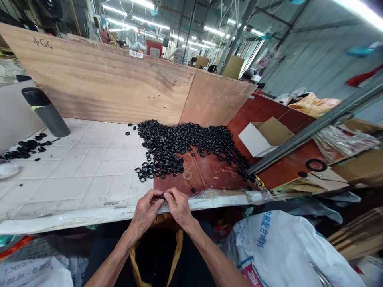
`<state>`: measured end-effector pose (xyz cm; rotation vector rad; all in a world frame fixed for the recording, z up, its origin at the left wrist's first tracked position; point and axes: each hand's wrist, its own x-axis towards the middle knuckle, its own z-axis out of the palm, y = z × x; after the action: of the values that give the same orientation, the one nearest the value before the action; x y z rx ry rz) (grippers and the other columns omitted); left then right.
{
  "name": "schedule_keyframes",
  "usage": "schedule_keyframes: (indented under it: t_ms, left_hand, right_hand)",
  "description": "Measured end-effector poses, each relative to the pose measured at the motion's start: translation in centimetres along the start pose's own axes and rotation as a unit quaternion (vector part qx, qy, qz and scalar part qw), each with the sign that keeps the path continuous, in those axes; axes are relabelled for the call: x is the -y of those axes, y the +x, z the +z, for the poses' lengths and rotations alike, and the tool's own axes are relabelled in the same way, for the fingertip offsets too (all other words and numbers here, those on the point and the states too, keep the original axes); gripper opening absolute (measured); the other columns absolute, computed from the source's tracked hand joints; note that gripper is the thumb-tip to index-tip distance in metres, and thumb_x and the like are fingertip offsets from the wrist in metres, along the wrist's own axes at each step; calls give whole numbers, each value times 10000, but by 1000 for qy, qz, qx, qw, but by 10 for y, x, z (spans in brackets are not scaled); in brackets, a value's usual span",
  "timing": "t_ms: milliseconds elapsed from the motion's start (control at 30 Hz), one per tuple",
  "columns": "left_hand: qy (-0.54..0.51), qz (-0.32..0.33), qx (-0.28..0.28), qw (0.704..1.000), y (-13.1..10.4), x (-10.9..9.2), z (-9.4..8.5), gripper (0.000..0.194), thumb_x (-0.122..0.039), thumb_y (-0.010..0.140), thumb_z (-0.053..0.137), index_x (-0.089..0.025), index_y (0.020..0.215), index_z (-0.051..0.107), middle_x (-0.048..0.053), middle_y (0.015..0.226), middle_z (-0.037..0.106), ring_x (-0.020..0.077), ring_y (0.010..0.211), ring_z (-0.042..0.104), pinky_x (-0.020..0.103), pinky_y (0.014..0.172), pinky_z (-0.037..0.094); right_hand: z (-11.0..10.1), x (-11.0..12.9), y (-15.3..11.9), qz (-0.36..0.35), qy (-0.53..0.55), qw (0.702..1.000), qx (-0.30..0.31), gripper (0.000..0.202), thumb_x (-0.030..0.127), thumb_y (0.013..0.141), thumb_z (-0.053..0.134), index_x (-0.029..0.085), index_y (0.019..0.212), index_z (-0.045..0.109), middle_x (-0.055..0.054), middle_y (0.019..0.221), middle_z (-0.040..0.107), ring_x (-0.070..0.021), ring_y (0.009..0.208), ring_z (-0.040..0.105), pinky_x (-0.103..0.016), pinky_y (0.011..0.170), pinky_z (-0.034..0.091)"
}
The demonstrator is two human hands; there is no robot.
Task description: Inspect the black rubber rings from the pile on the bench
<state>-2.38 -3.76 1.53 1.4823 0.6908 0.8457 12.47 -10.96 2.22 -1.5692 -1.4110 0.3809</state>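
Observation:
Above the table's front edge, my left hand point(147, 206) and my right hand point(177, 204) meet with fingertips pinched. Between them is a small black part point(162, 196), mostly covered by the fingers, so its full shape is hidden. Ahead lies a wide heap of small black ring-shaped parts point(191, 135), some of them hollow rings at the heap's near left end. One loose black piece point(193, 190) rests just beyond my right hand. Below my hands, an open yellow-rimmed bag point(178, 243) hangs at my lap with a dark inside.
A wooden board point(119, 87) walls off the table's back. On the left stand a grey bottle point(49, 115) and a smaller group of black parts point(25, 148). A metal post point(299, 139) slants across the right, near an open carton point(263, 137). White sacks point(287, 243) lie below right.

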Motion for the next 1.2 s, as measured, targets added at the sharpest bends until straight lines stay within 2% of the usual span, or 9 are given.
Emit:
schedule_keyframes:
  t_ms: [100, 267, 433, 633, 800, 900, 1000, 1133, 1200]
  left_hand:
    - [-45, -39, -11, 998, -12, 0, -1, 272, -387, 849, 715, -178, 1018, 681, 47, 969, 751, 186, 874, 731, 318, 837, 603]
    - [-83, -68, -5, 994, -28, -3, -1, 336, -434, 831, 752, -167, 1019, 674, 65, 964, 756, 201, 883, 735, 349, 865, 611]
    - [-113, -96, 19, 989, -37, -2, -1, 352, -450, 857, 732, -174, 1061, 655, 65, 951, 752, 210, 858, 739, 382, 852, 622]
    - [45, 30, 40, 998, -48, 1, -2, 198, -359, 916, 665, -229, 1055, 720, 70, 1101, 724, 225, 1051, 694, 386, 974, 568]
    - [-102, -100, 39, 989, -56, 10, 6, 314, -429, 875, 720, -182, 1064, 678, 50, 925, 750, 202, 837, 738, 353, 826, 629]
    - [-39, -58, 29, 997, -61, 17, 8, 252, -372, 901, 692, -189, 1074, 682, 64, 991, 755, 214, 902, 744, 353, 854, 629]
    - [115, 83, 37, 989, -66, 23, 3, 214, -228, 957, 588, -240, 1150, 681, 77, 1161, 732, 231, 1085, 714, 382, 961, 602]
    - [223, 238, 147, 934, -71, 31, -13, 418, -82, 971, 470, -273, 1311, 619, 101, 1274, 699, 230, 1199, 669, 405, 1012, 584]
    - [226, 267, 197, 916, -71, 32, -19, 456, -66, 966, 455, -276, 1343, 599, 109, 1286, 697, 234, 1209, 665, 410, 1009, 586]
  right_hand:
    - [2, 5, -10, -14, 31, 999, 15, 197, 305, 979, 541, 201, 1080, 674, -77, 928, 697, -197, 821, 651, -300, 775, 512]
    - [3, 14, -25, 119, 114, 985, 47, 199, 356, 987, 523, 202, 976, 649, 32, 604, 581, -138, 507, 555, -239, 539, 447]
    - [5, 18, -37, 95, 125, 987, 33, 152, 343, 934, 600, 210, 980, 658, 0, 706, 641, -142, 575, 583, -254, 591, 456]
    - [9, 19, -46, 290, 338, 893, 55, 326, 499, 906, 625, 201, 790, 559, 60, 565, 534, -80, 383, 400, -243, 476, 405]
    - [2, 20, -58, 160, 183, 970, 13, 220, 425, 913, 639, 206, 897, 634, 25, 661, 571, -122, 531, 508, -247, 533, 387]
    - [6, 21, -64, 186, 199, 962, 20, 249, 437, 928, 618, 202, 846, 622, 36, 584, 550, -118, 501, 480, -247, 527, 367]
    - [11, 22, -66, 320, 352, 880, 11, 313, 469, 897, 657, 187, 780, 589, 55, 518, 512, -95, 441, 412, -241, 508, 369]
    - [7, 21, -67, 529, 507, 677, 62, 215, 309, 840, 716, 152, 761, 592, 36, 603, 542, -43, 407, 334, -204, 473, 343]
    - [4, 22, -70, 583, 522, 615, 103, 196, 291, 875, 674, 146, 774, 591, 43, 591, 521, -32, 393, 314, -184, 476, 336]
